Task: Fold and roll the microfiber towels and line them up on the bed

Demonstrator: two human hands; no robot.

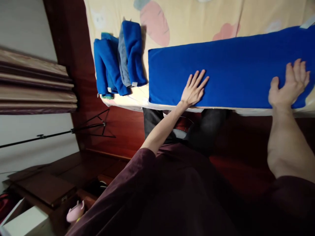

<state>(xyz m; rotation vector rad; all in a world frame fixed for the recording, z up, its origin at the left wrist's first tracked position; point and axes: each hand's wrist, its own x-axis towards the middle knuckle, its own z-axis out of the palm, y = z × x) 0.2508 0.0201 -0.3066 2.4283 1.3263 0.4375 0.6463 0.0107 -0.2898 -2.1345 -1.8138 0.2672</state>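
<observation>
A long blue towel [233, 72] lies spread flat along the near edge of a bed with a patterned yellow sheet [192, 19]. My left hand [195, 90] rests on the left half of the towel, fingers spread, holding nothing. Toward the towel's right end is my right hand [290, 83], also on the cloth, its thumb apart from the fingers and nothing in its grasp. Left of the towel lie folded cloths: a blue and grey one [134, 52] and blue ones [105, 65] beside it, with small white tags. A pale tag [307, 23] shows at the towel's upper right.
A black tripod stand [103, 124] is on the reddish floor [123, 127] at the left, near striped curtains [36, 85]. Lower left are a brown cabinet [44, 186], a white box [27, 223] and a pink object [75, 211]. My legs are against the bed edge.
</observation>
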